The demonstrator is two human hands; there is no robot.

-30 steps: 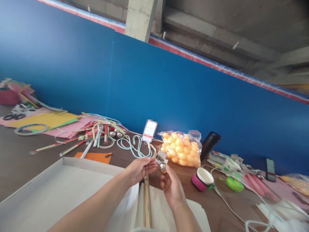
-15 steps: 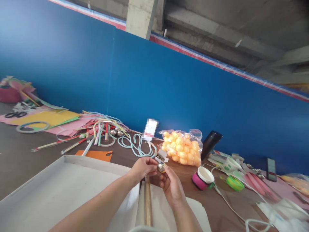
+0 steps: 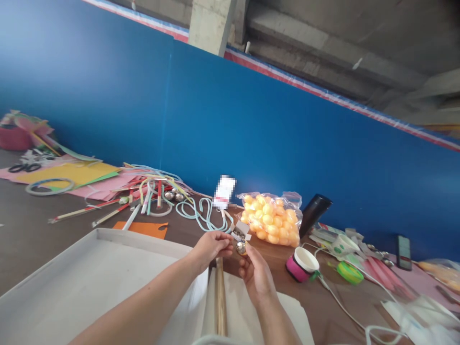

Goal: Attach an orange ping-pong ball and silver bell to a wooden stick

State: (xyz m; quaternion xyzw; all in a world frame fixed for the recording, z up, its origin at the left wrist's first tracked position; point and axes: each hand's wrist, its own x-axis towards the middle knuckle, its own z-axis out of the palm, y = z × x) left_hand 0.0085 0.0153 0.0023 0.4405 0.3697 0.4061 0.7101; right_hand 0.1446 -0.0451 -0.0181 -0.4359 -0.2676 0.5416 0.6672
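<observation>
Both of my hands meet over the near middle of the table. My right hand (image 3: 256, 274) pinches a small shiny silver bell (image 3: 241, 247) between thumb and fingertips. My left hand (image 3: 209, 248) is closed beside it, its fingertips touching the bell and a small white paper tag (image 3: 241, 232) just above. Below the hands a wooden stick (image 3: 220, 302) lies along a sheet of white paper. More silver bells (image 3: 174, 195) rest among the straws further back.
A large white tray (image 3: 108, 278) sits at the near left. A bag of orange balls (image 3: 271, 219), a black cylinder (image 3: 313, 215), pink tape (image 3: 301, 266), green tape (image 3: 349, 272), a phone (image 3: 404, 251), cords, straws, coloured paper and scissors (image 3: 21, 167) lie along the blue wall.
The view has shifted slightly; my hands stay together around the bell with only small finger movement.
</observation>
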